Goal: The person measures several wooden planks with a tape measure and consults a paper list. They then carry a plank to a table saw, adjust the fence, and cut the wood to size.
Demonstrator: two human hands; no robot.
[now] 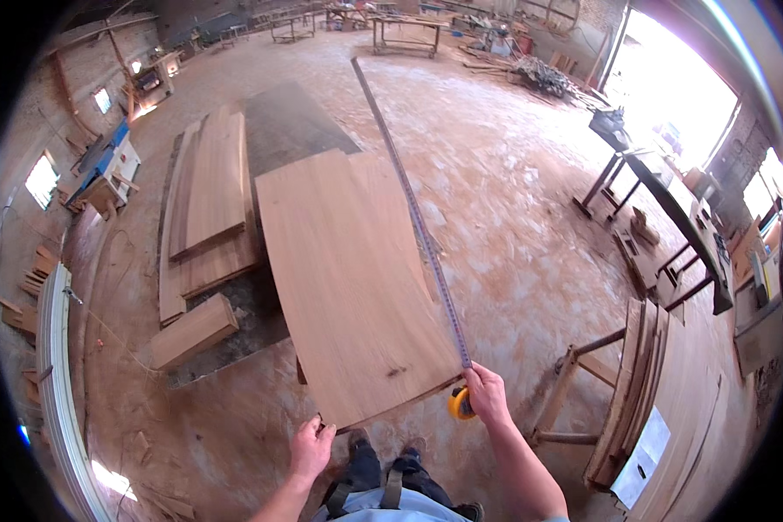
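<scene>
A wide pale-brown wooden panel (348, 270) lies in front of me, on top of another board that shows along its right side. My right hand (485, 393) is closed around a tape measure with a yellow case (461, 403), by the panel's near right corner. Its long blade (416, 213) is drawn out past the panel's right side and reaches well beyond the far end. At the near left corner, my left hand (311, 445) is closed, fingertips against the edge. A small dark bit shows between those fingers, too small to name.
Left of the panel, several boards (213, 183) are stacked beside a thick wood block (195, 332) on a dark sheet. At right, long boards on a wooden trestle (565, 391) carry a white paper (642, 457). A dark-topped table (670, 196) stands farther right.
</scene>
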